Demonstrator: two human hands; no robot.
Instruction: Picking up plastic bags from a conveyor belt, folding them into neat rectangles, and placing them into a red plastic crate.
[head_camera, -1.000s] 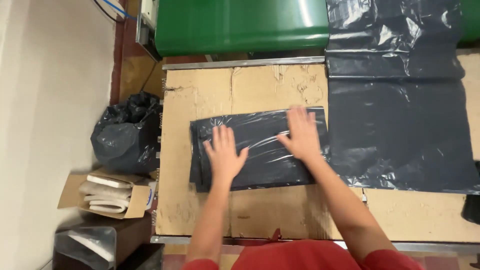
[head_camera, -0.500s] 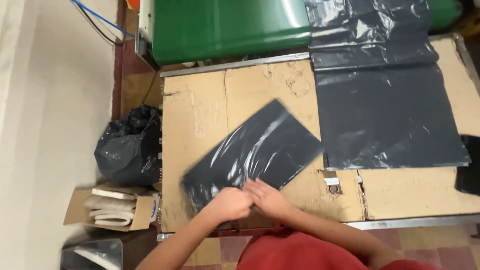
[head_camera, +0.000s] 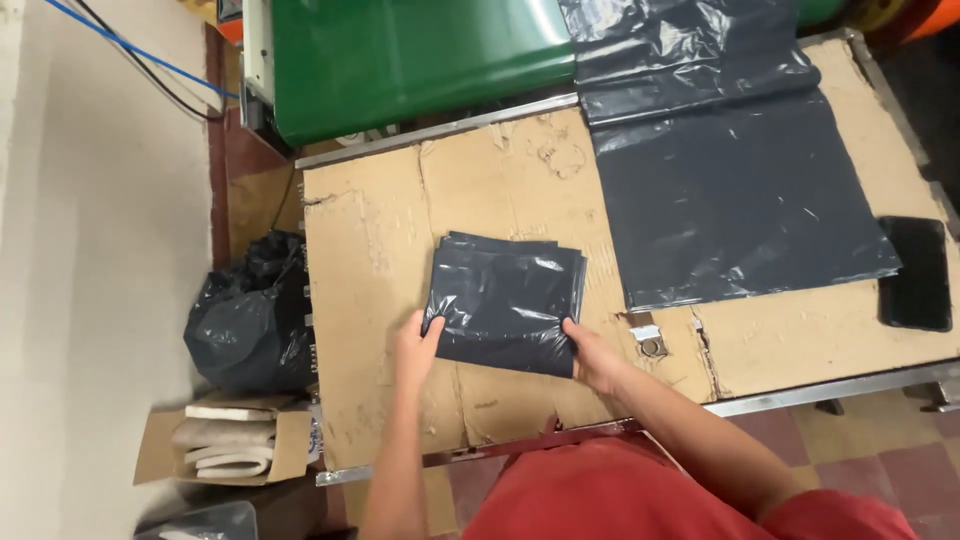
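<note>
Head view: a folded dark plastic bag (head_camera: 505, 315) was pinched at its near corners between left hand (head_camera: 415, 350) and right hand (head_camera: 592, 358), kept flat on the table (head_camera: 380, 250).

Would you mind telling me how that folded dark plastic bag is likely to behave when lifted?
The folded bag is thin, glossy film, so probably floppy, light and slippery. Its stacked layers may slide apart unless both the left hand and right hand grip its edges.
</note>
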